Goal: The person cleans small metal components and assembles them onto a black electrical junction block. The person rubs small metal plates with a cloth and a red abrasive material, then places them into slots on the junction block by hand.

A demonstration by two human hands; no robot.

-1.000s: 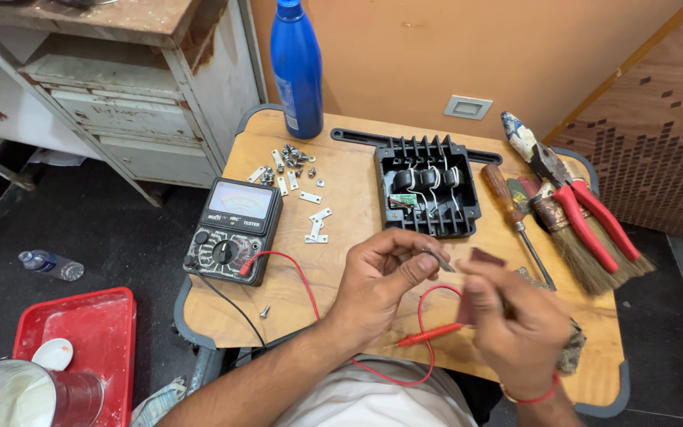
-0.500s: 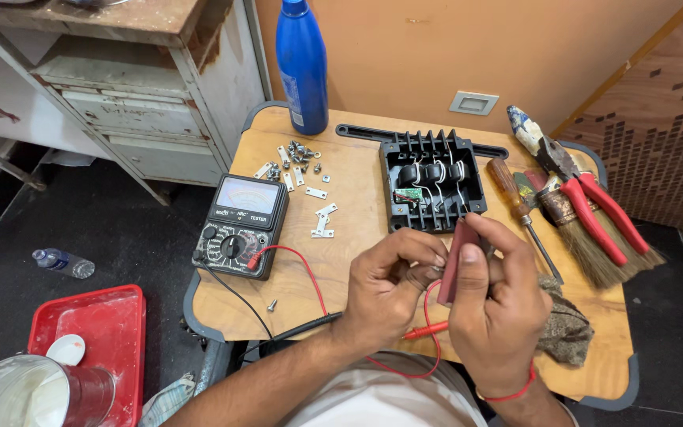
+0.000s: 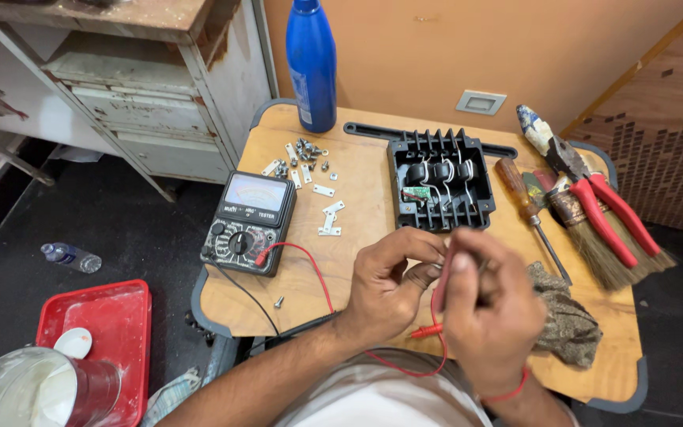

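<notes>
Both hands meet over the desk's (image 3: 373, 205) near edge. Left hand (image 3: 389, 285) has fingers curled, fingertips pinching something too small to make out. Right hand (image 3: 490, 310) is closed around a red test probe (image 3: 441, 278), its tip held against the left fingertips; a red lead (image 3: 310, 269) runs from it to the black multimeter (image 3: 248, 223) near the desk's left edge. Black finned housing (image 3: 439, 183) sits at the centre toward the far edge, small metal brackets and screws (image 3: 303, 162) between it and the meter. Blue bottle (image 3: 311, 63) stands at the far left corner. Screwdriver (image 3: 528, 213), brush (image 3: 590, 237), red-handled pliers (image 3: 602, 209) lie along the right edge; a rag (image 3: 567, 320) just beside the right hand.
</notes>
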